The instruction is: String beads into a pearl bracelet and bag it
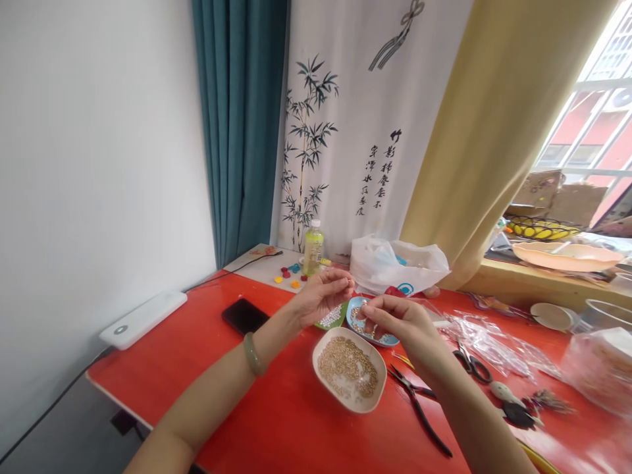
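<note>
My left hand (pixel 326 297), with a jade-green bangle (pixel 254 355) on its wrist, is raised over the dishes, thumb and fingertips pinched on something too small to name. Lower and to the right, my right hand (pixel 401 319) also pinches; whatever lies between its fingertips cannot be made out. Just below both hands stands a cream bowl (pixel 320 382) of small gold-coloured beads (pixel 348 362). A blue dish (pixel 354 304) of beads sits partly behind my right fingers. Beside it, a green dish (pixel 340 317) holds white beads (pixel 330 317) and is partly covered by my left hand.
Black-handled pliers (pixel 415 401) and scissors (pixel 471 362) lie to the right, near clear plastic bags (pixel 488 339). A phone (pixel 245 316) and a white power strip (pixel 143 319) are on the left. Behind stand a bottle (pixel 313 250) and a white plastic bag (pixel 395 263).
</note>
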A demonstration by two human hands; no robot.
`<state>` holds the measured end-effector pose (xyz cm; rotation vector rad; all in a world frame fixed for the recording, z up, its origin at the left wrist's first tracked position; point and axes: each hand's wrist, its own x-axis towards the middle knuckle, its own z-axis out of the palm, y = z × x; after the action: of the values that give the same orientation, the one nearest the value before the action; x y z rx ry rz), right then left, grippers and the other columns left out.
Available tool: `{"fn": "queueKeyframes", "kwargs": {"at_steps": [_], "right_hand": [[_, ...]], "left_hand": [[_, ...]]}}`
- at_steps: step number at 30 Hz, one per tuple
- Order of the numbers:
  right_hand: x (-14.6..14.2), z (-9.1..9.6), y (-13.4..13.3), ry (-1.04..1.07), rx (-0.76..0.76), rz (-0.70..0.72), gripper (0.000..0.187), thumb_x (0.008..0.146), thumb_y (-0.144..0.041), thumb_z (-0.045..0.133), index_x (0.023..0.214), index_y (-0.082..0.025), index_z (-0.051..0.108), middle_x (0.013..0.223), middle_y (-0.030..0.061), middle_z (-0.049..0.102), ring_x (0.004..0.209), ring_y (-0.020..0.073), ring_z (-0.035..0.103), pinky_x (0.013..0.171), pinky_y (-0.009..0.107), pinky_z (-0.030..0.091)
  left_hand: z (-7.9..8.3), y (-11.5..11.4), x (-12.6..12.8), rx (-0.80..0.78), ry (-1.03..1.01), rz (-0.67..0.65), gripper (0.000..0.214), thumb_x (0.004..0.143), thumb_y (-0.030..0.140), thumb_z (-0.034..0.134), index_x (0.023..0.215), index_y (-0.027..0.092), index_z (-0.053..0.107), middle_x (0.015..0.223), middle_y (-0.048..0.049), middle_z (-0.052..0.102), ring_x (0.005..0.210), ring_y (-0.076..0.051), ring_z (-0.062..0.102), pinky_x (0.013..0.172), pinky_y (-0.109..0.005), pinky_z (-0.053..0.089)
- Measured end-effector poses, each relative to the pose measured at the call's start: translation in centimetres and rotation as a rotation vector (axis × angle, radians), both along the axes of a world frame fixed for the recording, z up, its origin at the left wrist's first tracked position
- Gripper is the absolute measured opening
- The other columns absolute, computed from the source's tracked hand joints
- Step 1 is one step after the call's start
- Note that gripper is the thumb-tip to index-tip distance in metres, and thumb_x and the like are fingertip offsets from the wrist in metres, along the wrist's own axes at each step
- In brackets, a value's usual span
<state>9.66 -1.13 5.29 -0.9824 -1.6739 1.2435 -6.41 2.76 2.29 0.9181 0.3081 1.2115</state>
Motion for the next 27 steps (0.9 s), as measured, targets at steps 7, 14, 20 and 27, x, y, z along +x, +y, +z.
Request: {"fn": "queueKeyframes", "kwargs": {"at_steps": [7, 14, 20, 27], "right_hand": [[-0.31, -0.22, -0.09, -0.04, 0.019, 0.015, 0.022, 0.069, -0.037, 0.061, 0.059, -0.017, 0.058, 0.054, -0.0009, 0.057, 0.051, 0.0095, 0.049, 0.051, 0.022, 0.039], [-0.3, -0.53, 0.26, -0.043, 0.022, 0.002, 0.022, 0.068, -0.038, 0.062, 0.062, -0.017, 0.059, 0.055, -0.0005, 0.057, 0.051, 0.0101, 0.051, 0.05, 0.022, 0.04], [-0.35, -0.46, 0.24, -0.042, 0.005, -0.021, 0.021, 0.067, -0.036, 0.063, 0.061, -0.017, 0.059, 0.054, -0.0013, 0.056, 0.05, 0.0094, 0.05, 0.05, 0.022, 0.039], [-0.37, -0.51, 0.27, -0.05, 0.011, -0.02, 0.022, 0.067, -0.038, 0.062, 0.06, -0.017, 0.059, 0.054, -0.0012, 0.056, 0.051, 0.0101, 0.05, 0.05, 0.023, 0.039]], "left_hand": [[-0.33, 0.09, 0.19, -0.004, 0.007, 0.003, 0.017, 0.061, 0.013, 0.071, 0.071, 0.009, 0.059, 0.064, 0.0, 0.058, 0.058, -0.006, 0.055, 0.057, -0.015, 0.044], [-0.46, 0.08, 0.25, -0.007, 0.015, 0.003, 0.019, 0.058, 0.013, 0.073, 0.071, 0.009, 0.059, 0.066, -0.0001, 0.059, 0.059, -0.006, 0.057, 0.058, -0.015, 0.045], [-0.43, 0.03, 0.32, -0.007, 0.031, -0.006, 0.017, 0.059, 0.013, 0.073, 0.071, 0.009, 0.06, 0.065, -0.0002, 0.059, 0.058, -0.006, 0.056, 0.058, -0.016, 0.045], [-0.56, 0.12, 0.32, -0.006, 0.018, -0.011, 0.017, 0.058, 0.012, 0.073, 0.07, 0.009, 0.061, 0.066, -0.0004, 0.06, 0.059, -0.006, 0.057, 0.059, -0.016, 0.045]]}}
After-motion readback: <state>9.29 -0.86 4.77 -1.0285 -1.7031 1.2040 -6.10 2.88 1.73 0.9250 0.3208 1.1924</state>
